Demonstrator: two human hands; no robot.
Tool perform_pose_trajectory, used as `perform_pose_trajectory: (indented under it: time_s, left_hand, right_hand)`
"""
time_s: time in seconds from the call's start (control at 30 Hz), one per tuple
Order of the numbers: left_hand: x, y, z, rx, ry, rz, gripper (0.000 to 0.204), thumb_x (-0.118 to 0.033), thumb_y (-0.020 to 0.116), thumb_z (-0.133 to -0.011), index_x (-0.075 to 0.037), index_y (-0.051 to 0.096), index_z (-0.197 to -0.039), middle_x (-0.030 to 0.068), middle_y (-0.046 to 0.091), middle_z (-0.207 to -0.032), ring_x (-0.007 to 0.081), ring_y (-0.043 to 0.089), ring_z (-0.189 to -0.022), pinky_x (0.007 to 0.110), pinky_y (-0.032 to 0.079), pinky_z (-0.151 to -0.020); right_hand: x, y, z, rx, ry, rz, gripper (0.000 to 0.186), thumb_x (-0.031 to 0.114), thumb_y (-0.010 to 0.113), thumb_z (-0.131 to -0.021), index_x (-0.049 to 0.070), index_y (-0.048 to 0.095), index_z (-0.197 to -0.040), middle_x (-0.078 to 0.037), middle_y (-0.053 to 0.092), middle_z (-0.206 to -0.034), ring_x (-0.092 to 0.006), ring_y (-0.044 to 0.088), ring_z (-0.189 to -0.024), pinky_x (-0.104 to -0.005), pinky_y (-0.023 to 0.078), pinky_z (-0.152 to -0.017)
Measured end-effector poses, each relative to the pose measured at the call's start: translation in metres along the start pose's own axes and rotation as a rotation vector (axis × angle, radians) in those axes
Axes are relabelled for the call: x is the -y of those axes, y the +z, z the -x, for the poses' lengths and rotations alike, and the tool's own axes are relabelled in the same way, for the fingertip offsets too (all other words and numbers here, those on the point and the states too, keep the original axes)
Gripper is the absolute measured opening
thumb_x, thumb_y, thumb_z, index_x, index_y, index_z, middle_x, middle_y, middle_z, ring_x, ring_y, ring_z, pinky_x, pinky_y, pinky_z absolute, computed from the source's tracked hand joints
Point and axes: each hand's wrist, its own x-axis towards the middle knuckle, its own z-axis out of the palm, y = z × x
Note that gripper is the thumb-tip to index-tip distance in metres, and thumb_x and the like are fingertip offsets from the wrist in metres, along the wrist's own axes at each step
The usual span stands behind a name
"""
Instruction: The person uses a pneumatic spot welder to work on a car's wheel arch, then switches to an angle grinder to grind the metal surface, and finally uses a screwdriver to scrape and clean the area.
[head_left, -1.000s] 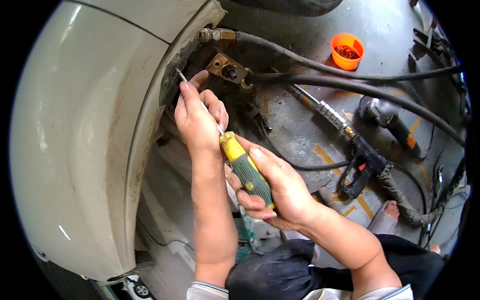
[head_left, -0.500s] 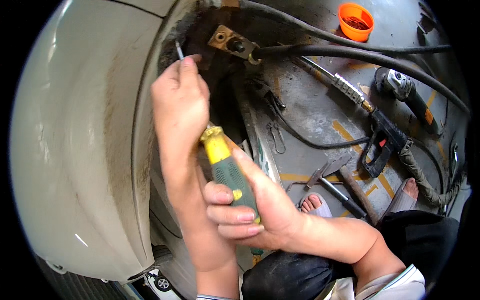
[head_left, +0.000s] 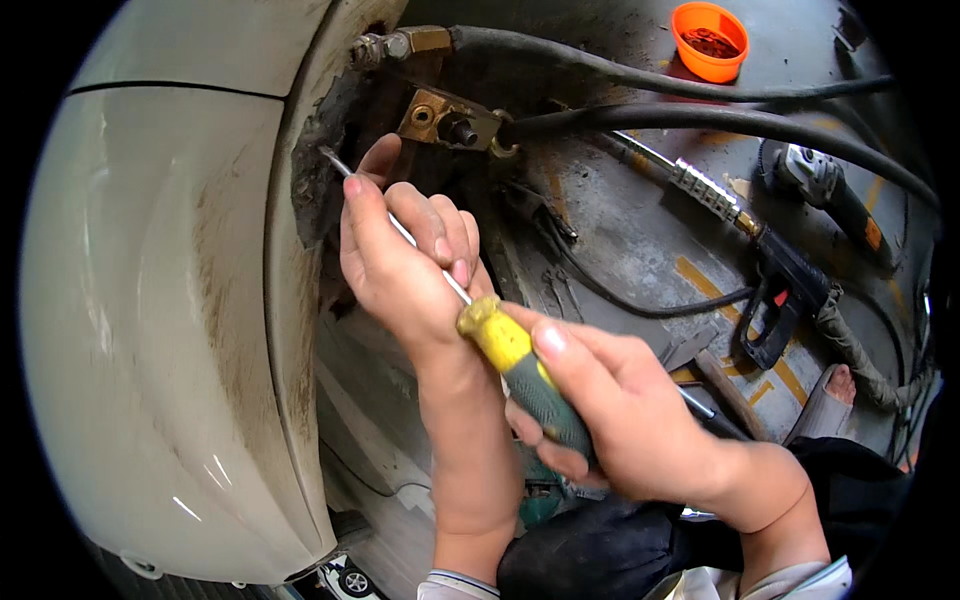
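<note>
My right hand is wrapped round the yellow and dark green handle of a screwdriver. Farther up, the fingers of my left hand are closed about its thin metal shaft. The tip meets a dark, rough grey patch on the edge of a cream car body panel, which is streaked with brown dirt. Just beyond my left fingertips is a copper-coloured metal block with a hole and a stud. My left palm hides part of the shaft.
Two thick black cables cross above the floor from the metal fittings. To the right lie a black trigger gun with a metal barrel, an angle grinder and a hammer. An orange bowl stands at the far right.
The screwdriver has tilted, its handle now farther right, and its tip has moved left and down onto the dark patch. My left hand has turned, showing its curled fingers. The view has shifted slightly.
</note>
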Motion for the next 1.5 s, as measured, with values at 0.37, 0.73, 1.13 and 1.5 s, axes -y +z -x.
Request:
perform_pose_trajectory:
  time_s: [0.37, 0.73, 1.13, 1.5]
  left_hand:
    - [-0.020, -0.019, -0.009, 0.035, 0.004, -0.663, 0.037, -0.025, 0.040, -0.102, 0.007, 0.059, -0.106, -0.0039, 0.039, -0.049, 0.0031, 0.033, -0.040, 0.019, 0.025, -0.039]
    - [0.002, -0.001, -0.002, -0.011, 0.010, -0.119, 0.040, -0.028, 0.035, -0.103, 0.007, 0.054, -0.107, -0.0040, 0.032, -0.045, 0.0050, 0.027, -0.034, 0.019, 0.021, -0.033]
    - [0.018, -0.003, -0.005, 0.038, 0.054, 0.076, 0.040, -0.035, 0.033, -0.103, 0.002, 0.049, -0.103, -0.0039, 0.028, -0.044, 0.0052, 0.020, -0.034, 0.020, 0.020, -0.034]
    - [0.007, 0.009, -0.008, -0.183, 0.016, -0.599, 0.037, -0.027, 0.037, -0.103, 0.004, 0.055, -0.094, -0.0040, 0.036, -0.048, 0.0034, 0.031, -0.039, 0.019, 0.024, -0.037]
  right_hand:
    - [-0.054, -0.010, -0.037, 0.580, 0.494, -0.892, 0.059, 0.054, 0.027, -0.100, 0.004, 0.044, -0.073, 0.001, 0.034, -0.046, -0.0081, 0.029, -0.033, -0.0199, 0.027, -0.033]
    - [-0.015, -0.008, -0.013, -0.056, -0.248, 0.322, 0.043, 0.032, 0.036, -0.103, 0.000, 0.050, -0.128, -0.002, 0.053, -0.064, -0.0044, 0.040, -0.045, -0.0184, 0.034, -0.044]
    - [-0.016, -0.026, -0.027, -0.088, -0.527, 0.639, 0.039, 0.024, 0.042, -0.100, -0.006, 0.052, -0.122, -0.015, 0.063, -0.080, -0.0166, 0.058, -0.056, -0.0244, 0.046, -0.056]
    - [0.015, -0.058, -0.038, 0.308, 0.372, -0.305, 0.052, 0.047, 0.038, -0.099, -0.001, 0.058, -0.101, -0.002, 0.047, -0.055, -0.0083, 0.038, -0.037, -0.0194, 0.030, -0.034]
